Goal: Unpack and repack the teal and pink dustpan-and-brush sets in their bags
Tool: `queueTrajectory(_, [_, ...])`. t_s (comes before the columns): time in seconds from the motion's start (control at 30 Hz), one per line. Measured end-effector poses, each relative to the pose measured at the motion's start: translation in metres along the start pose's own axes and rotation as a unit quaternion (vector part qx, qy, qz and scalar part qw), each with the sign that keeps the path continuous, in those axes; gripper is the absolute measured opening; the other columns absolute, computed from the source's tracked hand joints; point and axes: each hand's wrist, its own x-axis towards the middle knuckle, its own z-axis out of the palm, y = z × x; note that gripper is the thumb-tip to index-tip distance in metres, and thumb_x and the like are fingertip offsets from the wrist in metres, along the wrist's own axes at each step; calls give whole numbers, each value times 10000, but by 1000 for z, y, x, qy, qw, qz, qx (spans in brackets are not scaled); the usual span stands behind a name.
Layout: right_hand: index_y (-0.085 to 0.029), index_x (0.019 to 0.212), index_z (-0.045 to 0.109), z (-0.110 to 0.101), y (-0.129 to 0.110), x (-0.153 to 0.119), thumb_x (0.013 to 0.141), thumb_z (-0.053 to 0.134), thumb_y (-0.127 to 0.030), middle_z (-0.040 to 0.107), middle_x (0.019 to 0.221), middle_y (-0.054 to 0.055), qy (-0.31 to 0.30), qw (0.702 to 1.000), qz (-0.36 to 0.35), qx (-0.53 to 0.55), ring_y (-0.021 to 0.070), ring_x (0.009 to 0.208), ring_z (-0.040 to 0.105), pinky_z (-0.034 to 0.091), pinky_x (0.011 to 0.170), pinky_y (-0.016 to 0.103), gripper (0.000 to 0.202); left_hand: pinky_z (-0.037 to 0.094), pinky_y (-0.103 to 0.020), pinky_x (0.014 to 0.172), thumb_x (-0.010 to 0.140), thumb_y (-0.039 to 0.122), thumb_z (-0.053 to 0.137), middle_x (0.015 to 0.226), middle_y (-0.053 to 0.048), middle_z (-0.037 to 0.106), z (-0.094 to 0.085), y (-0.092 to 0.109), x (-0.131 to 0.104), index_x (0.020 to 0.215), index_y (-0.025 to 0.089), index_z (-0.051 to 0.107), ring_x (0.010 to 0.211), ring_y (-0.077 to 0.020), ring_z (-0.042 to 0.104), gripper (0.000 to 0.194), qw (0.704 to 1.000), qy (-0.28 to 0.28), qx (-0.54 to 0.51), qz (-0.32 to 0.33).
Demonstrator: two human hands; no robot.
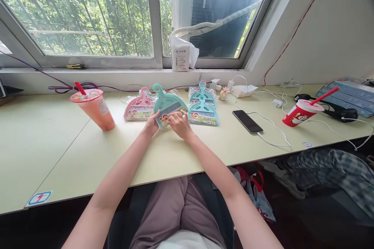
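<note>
"Teal dustpan set (168, 99): where is it, and how is it held?"

"Above the tabletop (157, 159), between the other packs. Its lower left edge is gripped by the left hand (150, 125); bent fingers of the right hand (179, 125) are laid over the label. Whether it is pinched there cannot be told."

"Reason for that hold?"

"Pan presumably steadied from one side, so the front can be handled. Tilted, looped handle up; striped brush bristles seen above a colourful label, partly covered."

"Farther off?"

"Pink pack (142, 103) and teal pack (201, 106) laid either side, handles pointed windowward, probably for easy reach."
</note>
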Motion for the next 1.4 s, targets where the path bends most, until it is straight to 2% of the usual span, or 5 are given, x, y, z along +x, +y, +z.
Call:
queueTrajectory(0.43, [-209,1168,629,1,5,-2,1040,425,-309,620,1314,95,3,998,-16,-68,258,1225,486,250,1034,426,261,561,-422,925,955,243,539,1039,-116,748,-6,3,5,1314,138,587,932,-245,724,377,994,44,-100,-1])
queueTrajectory(0.7, [-163,973,684,1,10,1,1011,462,-260,728,903,98,-35,973,230,3,246,871,635,382,822,357,245,510,-456,1011,934,201,533,1068,-123,744,-1,7,0,1318,122,580,1030,-258,701,395,991,69,-113,16])
queueTrajectory(1.03, [-204,931,519,10,23,7,807,705,-321,685,865,4,130,727,421,527,138,638,667,518,538,237,253,480,-474,1046,912,484,583,1165,-111,719,9,9,-10,1284,171,616,1131,-297,655,487,998,-19,-66,10])
queueTrajectory(1.2, [-213,972,528,8,22,7,747,777,-263,715,822,0,137,657,420,611,156,754,702,619,759,313,339,482,-467,1045,935,575,510,1183,-108,709,2,4,-2,1275,200,625,1194,-308,619,520,998,-53,-26,16])
queueTrajectory(1.4, [-176,1003,615,-4,19,9,719,772,-197,733,812,26,151,629,409,643,191,752,723,622,855,396,326,540,-385,954,997,481,437,1113,-77,730,-6,7,8,1332,226,586,1087,-232,673,447,997,48,-28,55])
